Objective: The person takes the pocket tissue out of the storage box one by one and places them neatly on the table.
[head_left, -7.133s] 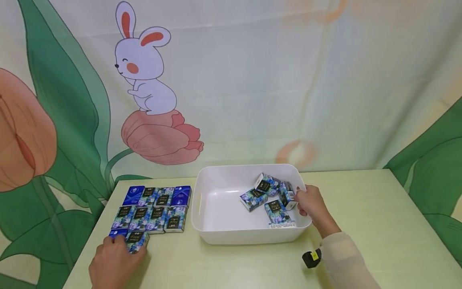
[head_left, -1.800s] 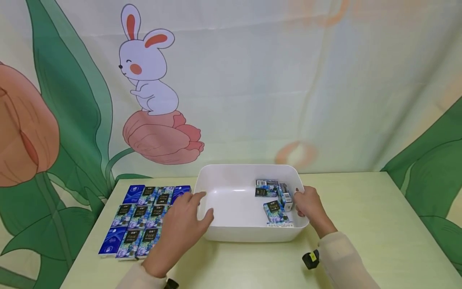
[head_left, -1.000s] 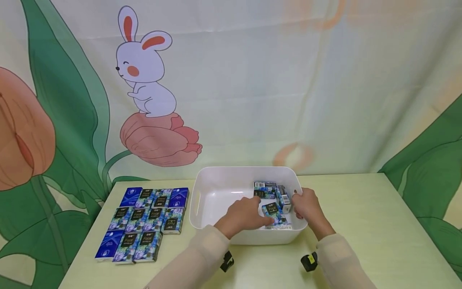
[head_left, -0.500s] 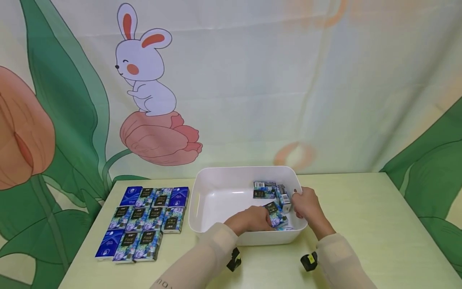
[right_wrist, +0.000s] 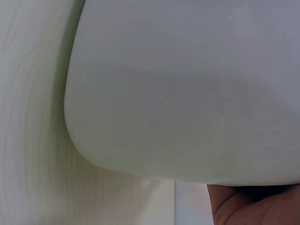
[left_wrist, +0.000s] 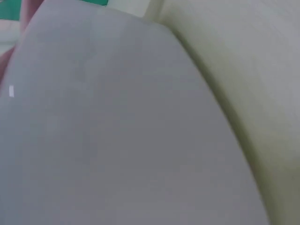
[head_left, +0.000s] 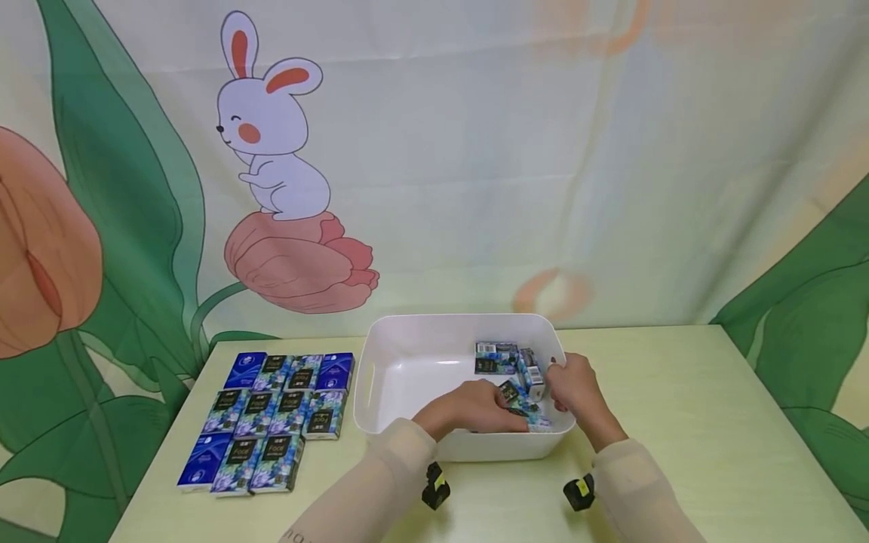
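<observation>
A white plastic basket stands on the table, with three flower-patterned pocket tissue packs in its right part. My left hand reaches over the front rim and grips the front tissue pack, partly hiding it. Behind it one pack lies near the back wall, and another pack stands on edge by the right wall. My right hand holds the basket's right side at its handle. In the left wrist view the basket's outer wall covers most of the picture; the right wrist view shows the wall too.
Left of the basket, several tissue packs, flower-patterned and plain blue, lie flat in close rows on the pale table. A printed curtain with a rabbit and tulips hangs behind the table.
My left hand has gone from the rows at left into the basket and onto the front pack, which has tilted. One pack left the basket; the front row is longer. My right hand stays.
</observation>
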Demonstrator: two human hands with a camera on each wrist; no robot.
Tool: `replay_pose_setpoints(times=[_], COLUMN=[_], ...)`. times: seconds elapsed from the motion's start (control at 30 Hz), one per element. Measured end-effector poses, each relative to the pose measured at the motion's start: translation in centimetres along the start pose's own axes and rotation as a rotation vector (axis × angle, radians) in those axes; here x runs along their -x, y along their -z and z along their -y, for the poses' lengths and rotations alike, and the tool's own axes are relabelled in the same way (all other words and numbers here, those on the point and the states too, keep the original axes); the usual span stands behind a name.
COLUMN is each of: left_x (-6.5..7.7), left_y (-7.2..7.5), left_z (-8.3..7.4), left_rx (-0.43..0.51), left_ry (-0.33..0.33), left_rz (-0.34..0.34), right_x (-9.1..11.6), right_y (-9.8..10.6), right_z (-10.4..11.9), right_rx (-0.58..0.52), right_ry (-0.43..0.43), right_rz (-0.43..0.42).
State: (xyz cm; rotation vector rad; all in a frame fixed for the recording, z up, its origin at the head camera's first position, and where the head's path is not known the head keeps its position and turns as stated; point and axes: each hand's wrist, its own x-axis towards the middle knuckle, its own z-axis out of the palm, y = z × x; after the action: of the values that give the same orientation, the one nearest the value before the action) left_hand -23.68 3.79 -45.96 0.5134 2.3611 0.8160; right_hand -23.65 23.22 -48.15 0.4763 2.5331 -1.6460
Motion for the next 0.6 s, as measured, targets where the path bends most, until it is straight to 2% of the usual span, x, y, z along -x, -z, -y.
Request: replay_pose_setpoints(times=[0.13,0.3,0.4,0.6], left_x=[1.0,4.0,6.1,10.2], left_y=[0.9,2.3,2.9,4.1], left_z=[-0.2,-0.9,-1.1,0.1], left_rx=[-0.096,-0.191,-0.205,-0.131], left_ry=[-0.078,-0.176,-0.208,-0.192], left_rz=[-0.212,-0.417,-0.524,-0.702], right_x=[0.0,0.0,0.0,0.0], right_y=[-0.1,-0.1,0.0,0.0], right_z=[0.0,0.0,0.0,0.0], right_rx=[0.017,0.022,0.020,0.020], right_ry=[-0.005,-0.006,-0.007,-0.008], right_rz=[0.003,0.021,0.028,0.032])
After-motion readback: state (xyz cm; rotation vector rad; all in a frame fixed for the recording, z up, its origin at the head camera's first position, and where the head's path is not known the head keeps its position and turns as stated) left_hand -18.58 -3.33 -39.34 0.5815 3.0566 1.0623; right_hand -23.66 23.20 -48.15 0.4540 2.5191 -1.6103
